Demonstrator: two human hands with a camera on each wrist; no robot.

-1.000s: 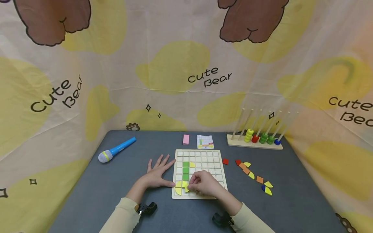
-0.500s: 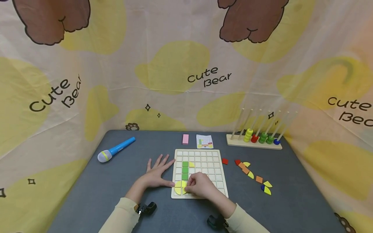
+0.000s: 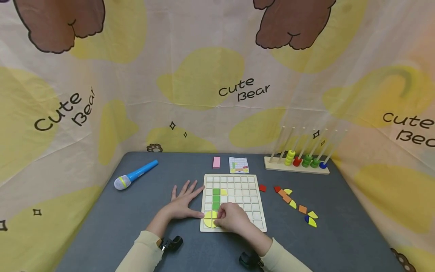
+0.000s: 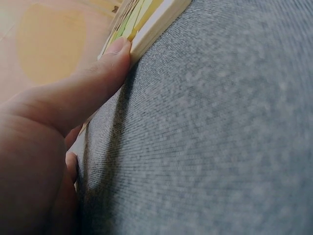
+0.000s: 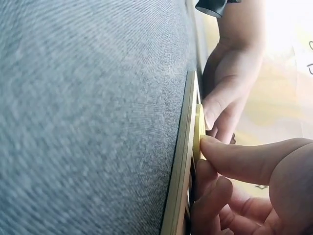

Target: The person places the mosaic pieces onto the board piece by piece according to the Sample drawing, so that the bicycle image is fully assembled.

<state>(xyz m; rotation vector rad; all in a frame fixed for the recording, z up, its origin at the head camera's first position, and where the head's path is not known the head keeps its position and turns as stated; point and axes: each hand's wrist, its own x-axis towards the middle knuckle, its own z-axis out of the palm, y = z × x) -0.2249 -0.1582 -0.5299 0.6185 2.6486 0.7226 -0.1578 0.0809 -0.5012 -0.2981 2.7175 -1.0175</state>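
Note:
A pale square grid board (image 3: pixel 238 181) lies on the table. My left hand (image 3: pixel 183 207) rests spread at its left side, thumb and fingertips touching the edge; the left wrist view shows the thumb (image 4: pixel 98 78) on the rim. My right hand (image 3: pixel 235 218) is over the lower part, thumb and curled fingers at a yellow quarter-circle tile (image 3: pixel 213 223) in the second column of the bottom row. The right wrist view shows the thumb tip (image 5: pixel 210 143) against the yellow tile edge (image 5: pixel 198 128). Beside that tile lie more yellow tiles (image 3: pixel 207 215), below a column of green squares (image 3: pixel 216 198).
Loose red, orange, yellow and blue tiles (image 3: pixel 287 198) lie right of the board. Behind it are a pink block (image 3: pixel 216 162) and a pattern card (image 3: pixel 239 165). A bead rack (image 3: pixel 299 166) stands back right; a blue toy microphone (image 3: pixel 136 175) lies left.
The right hand has shifted slightly left and lowered the yellow quarter-circle tile from a tilted position into line with the neighbouring yellow tiles. The left hand has stayed in place.

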